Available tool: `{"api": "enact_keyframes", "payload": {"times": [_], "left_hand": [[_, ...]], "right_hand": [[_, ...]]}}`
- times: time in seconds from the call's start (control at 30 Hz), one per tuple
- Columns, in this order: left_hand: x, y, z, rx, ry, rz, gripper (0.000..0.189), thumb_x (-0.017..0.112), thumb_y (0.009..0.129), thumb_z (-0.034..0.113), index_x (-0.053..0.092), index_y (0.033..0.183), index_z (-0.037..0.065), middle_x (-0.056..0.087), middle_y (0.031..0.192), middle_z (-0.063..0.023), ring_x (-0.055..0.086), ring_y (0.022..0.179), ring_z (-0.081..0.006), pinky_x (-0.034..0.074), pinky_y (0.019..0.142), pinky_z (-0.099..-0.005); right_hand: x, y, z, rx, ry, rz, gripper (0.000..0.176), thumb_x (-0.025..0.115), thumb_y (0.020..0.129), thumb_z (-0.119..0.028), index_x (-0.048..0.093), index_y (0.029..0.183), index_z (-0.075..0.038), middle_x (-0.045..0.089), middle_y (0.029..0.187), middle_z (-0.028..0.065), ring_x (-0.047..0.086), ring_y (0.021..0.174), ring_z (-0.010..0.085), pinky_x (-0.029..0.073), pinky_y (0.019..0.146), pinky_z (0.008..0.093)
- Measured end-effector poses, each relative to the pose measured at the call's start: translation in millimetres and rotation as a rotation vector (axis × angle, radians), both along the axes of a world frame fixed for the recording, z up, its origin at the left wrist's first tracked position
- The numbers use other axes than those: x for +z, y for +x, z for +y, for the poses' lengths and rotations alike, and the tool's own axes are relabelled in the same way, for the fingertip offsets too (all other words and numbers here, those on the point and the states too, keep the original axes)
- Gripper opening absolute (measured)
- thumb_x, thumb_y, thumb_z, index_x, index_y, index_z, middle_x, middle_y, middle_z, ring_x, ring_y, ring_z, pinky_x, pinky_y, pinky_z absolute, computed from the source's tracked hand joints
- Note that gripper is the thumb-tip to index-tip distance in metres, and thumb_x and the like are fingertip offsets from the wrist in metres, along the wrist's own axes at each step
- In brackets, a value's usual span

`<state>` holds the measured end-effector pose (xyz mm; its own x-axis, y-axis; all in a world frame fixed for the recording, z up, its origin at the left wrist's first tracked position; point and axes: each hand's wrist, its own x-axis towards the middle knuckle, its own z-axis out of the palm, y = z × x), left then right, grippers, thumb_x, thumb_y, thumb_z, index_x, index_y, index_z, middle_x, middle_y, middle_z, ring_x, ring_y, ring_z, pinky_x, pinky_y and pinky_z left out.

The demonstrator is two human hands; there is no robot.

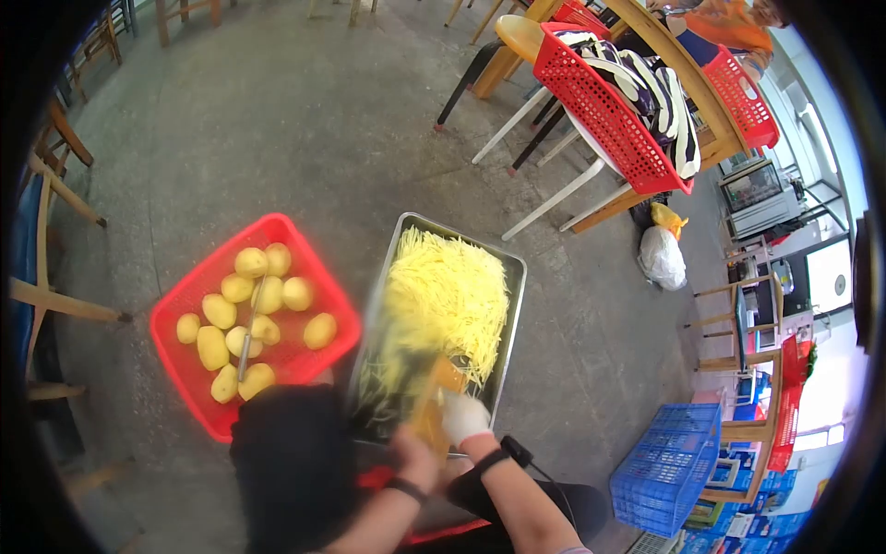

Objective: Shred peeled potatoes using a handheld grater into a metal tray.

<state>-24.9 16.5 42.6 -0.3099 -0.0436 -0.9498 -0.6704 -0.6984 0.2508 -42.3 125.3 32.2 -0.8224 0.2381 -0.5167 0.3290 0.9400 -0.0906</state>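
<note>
One tan board (428, 417) is gripped by the left hand (417, 460) — gloved right hand's (465, 420) grip cannot be told — near about thirteen potatoes (212, 349).

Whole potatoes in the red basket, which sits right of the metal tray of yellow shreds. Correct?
Wrong side. The head view shows the red basket left of the metal tray. The rest holds: whole potatoes in the basket, yellow shreds in the tray.
</note>
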Motion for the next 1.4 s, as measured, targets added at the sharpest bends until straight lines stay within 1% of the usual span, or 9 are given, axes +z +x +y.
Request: {"api": "enact_keyframes", "payload": {"times": [0.13,0.23,0.5,0.63,0.7,1.1,1.2,1.27,1.4], "left_hand": [[6,-1,1,-0.064,-0.047,0.030,0.033,0.041,0.087,0.030,0.062,0.086,0.005,0.058,0.080,-0.0052,0.057,0.071,-0.0187,0.046,0.064,-0.0330],[-24,7,2,-0.049,-0.127,0.005,0.025,0.052,0.079,0.020,0.061,0.088,-0.002,0.062,0.088,-0.0124,0.063,0.075,-0.0272,0.050,0.068,-0.0369],[-41,11,7,0.021,-0.074,0.011,0.026,0.051,0.079,0.019,0.061,0.089,-0.003,0.062,0.088,-0.0133,0.063,0.075,-0.0274,0.050,0.068,-0.0373],[19,-8,-3,-0.053,-0.039,-0.014,0.025,0.050,0.080,0.020,0.060,0.089,-0.002,0.061,0.088,-0.0129,0.062,0.073,-0.0276,0.050,0.068,-0.0374],[-33,11,2,-0.084,-0.070,0.043,0.024,0.051,0.080,0.020,0.060,0.087,-0.001,0.061,0.085,-0.0121,0.062,0.072,-0.0268,0.050,0.067,-0.0368],[3,-5,1,0.002,-0.126,-0.016,0.020,0.055,0.077,0.019,0.060,0.079,0.000,0.060,0.079,-0.0105,0.061,0.068,-0.0253,0.049,0.063,-0.0354],[4,-1,0,0.082,-0.062,-0.024,0.021,0.055,0.077,0.018,0.060,0.081,-0.002,0.060,0.081,-0.0120,0.062,0.070,-0.0270,0.049,0.065,-0.0369],[6,-3,0,0.122,-0.017,-0.006,0.022,0.056,0.076,0.017,0.060,0.082,-0.003,0.060,0.083,-0.0130,0.062,0.071,-0.0278,0.050,0.067,-0.0380],[13,-8,-2,0.041,-0.125,-0.039,0.023,0.056,0.076,0.016,0.059,0.085,-0.005,0.061,0.086,-0.0147,0.063,0.075,-0.0283,0.050,0.070,-0.0398]], "right_hand": [[37,22,-38,0.020,0.051,-0.184,0.023,0.052,0.082,-0.019,0.068,0.093,-0.005,0.067,0.089,0.0157,0.066,0.083,0.0349,0.053,0.070,0.0472],[16,16,-27,-0.029,0.068,-0.115,0.023,0.053,0.082,-0.020,0.067,0.094,-0.005,0.066,0.092,0.0155,0.065,0.085,0.0351,0.053,0.072,0.0463],[-35,-16,20,0.024,0.163,-0.191,0.023,0.052,0.082,-0.019,0.071,0.088,-0.007,0.069,0.089,0.0171,0.067,0.084,0.0321,0.054,0.070,0.0446],[20,11,-13,0.022,0.038,-0.052,0.027,0.049,0.085,-0.024,0.069,0.088,-0.007,0.068,0.084,0.0179,0.067,0.078,0.0352,0.053,0.070,0.0478],[25,23,-29,0.054,0.066,-0.125,0.027,0.049,0.086,-0.025,0.068,0.086,-0.007,0.067,0.087,0.0169,0.066,0.080,0.0356,0.053,0.071,0.0483],[-17,-2,-15,-0.217,0.124,-0.055,0.027,0.051,0.086,-0.022,0.068,0.097,-0.006,0.068,0.095,0.0142,0.065,0.093,0.0333,0.052,0.078,0.0462],[-30,-6,-4,-0.151,0.132,-0.067,0.023,0.052,0.082,-0.018,0.071,0.090,-0.008,0.068,0.088,0.0171,0.067,0.085,0.0321,0.054,0.067,0.0449],[-38,-10,8,-0.164,0.112,-0.104,0.023,0.051,0.082,-0.018,0.071,0.089,-0.009,0.068,0.090,0.0174,0.066,0.088,0.0323,0.053,0.072,0.0442],[-29,-6,25,-0.458,-0.169,-0.010,0.032,0.052,0.085,-0.029,0.069,0.093,-0.004,0.066,0.093,0.0217,0.063,0.091,0.0363,0.050,0.081,0.0419]]}}
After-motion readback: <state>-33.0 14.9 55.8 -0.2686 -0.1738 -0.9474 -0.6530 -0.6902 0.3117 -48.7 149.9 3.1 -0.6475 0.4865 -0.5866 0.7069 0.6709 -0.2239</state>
